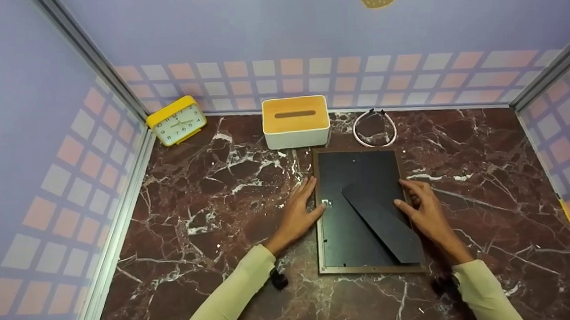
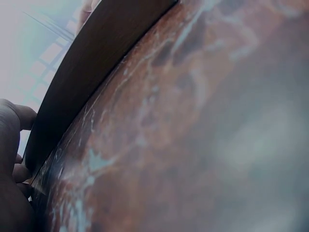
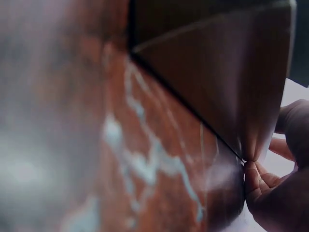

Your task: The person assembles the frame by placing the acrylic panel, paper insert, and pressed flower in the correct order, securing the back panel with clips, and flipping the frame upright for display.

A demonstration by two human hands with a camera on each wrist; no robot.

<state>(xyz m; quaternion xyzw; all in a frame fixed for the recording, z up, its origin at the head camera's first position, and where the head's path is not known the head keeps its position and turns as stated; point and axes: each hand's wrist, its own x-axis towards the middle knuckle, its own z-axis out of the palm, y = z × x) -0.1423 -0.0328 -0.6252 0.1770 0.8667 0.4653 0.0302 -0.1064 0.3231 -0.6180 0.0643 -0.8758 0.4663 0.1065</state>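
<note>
A picture frame (image 1: pixel 342 240) lies face down on the marble-patterned table, its black back up and a brown rim round it. Its black stand leg (image 1: pixel 386 230) slants toward the lower right corner. My left hand (image 1: pixel 297 212) holds the left edge, thumb over the rim and fingers along the side. On the opposite edge my right hand (image 1: pixel 425 211) grips the frame, thumb on top and fingers bent at the side. The right wrist view shows fingertips (image 3: pixel 253 179) at the lower edge of the frame's side. The frame's front is hidden.
Behind the frame stands a white tissue box (image 1: pixel 296 138) with a yellow slotted lid. A pale headband (image 1: pixel 358 138) lies to its right. At the back left corner, a yellow alarm clock (image 1: pixel 176 124) leans near the wall. Patterned walls (image 1: pixel 277 32) enclose the table.
</note>
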